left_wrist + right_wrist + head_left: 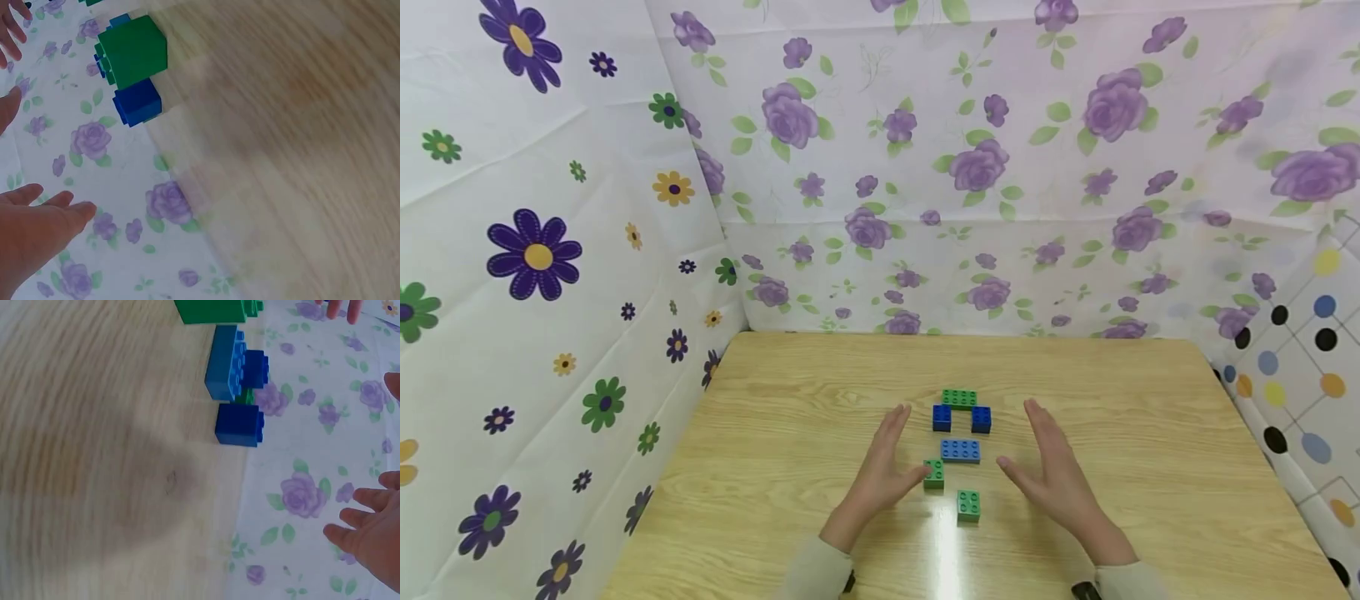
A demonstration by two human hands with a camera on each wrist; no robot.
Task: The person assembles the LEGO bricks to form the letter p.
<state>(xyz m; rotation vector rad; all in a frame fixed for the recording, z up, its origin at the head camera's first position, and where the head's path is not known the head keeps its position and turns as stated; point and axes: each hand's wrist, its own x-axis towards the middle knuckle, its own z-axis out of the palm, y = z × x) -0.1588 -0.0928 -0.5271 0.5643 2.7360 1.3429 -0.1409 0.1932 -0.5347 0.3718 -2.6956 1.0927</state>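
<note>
Both hands are raised over the wooden table, fingers extended and holding nothing. My left hand (880, 482) is on the left of a group of toy building bricks; in the head view its thumb tip comes right to the edge of a small green brick (935, 475). To the right of the group is my right hand (1060, 482), thumb spread from the fingers. Between the hands are a long light blue brick (960, 451) and, nearer me, another small green brick (968, 506). Farther back, two small dark blue bricks (942, 418) stand just in front of a long green brick (959, 398).
The wooden tabletop (820, 375) extends around the bricks. A white cloth with purple roses (977, 167) hangs behind its back edge. Another cloth with daisies (535, 333) covers the left side, and a dotted cloth (1300, 367) is on the right.
</note>
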